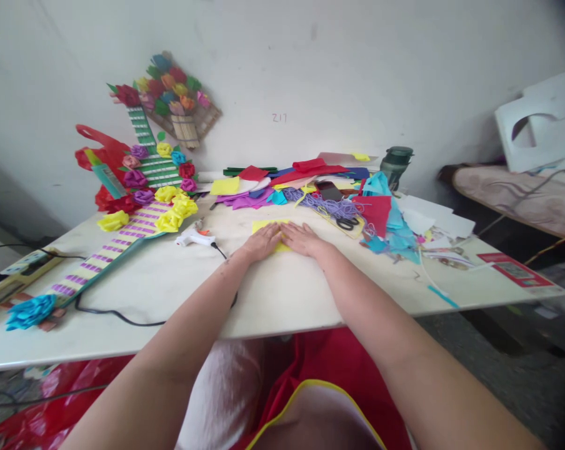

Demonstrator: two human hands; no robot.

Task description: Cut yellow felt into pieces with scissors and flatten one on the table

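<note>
A piece of yellow paper (260, 225) lies flat on the pale table, in front of me. My left hand (264, 242) rests on its left part, palm down with the fingers stretched out. On its right part lies my right hand (300, 239), also flat, its fingertips close to those of my left hand. The two hands cover much of the sheet. To the left of my left hand is a white glue gun (195, 237) with a black cable.
A guitar-shaped craft (137, 228) with paper flowers fills the left side. Coloured paper and purple string (320, 203) lie at the back, near black scissors (347, 223). A dark green bottle (395, 167) stands behind blue paper (395, 225) on the right.
</note>
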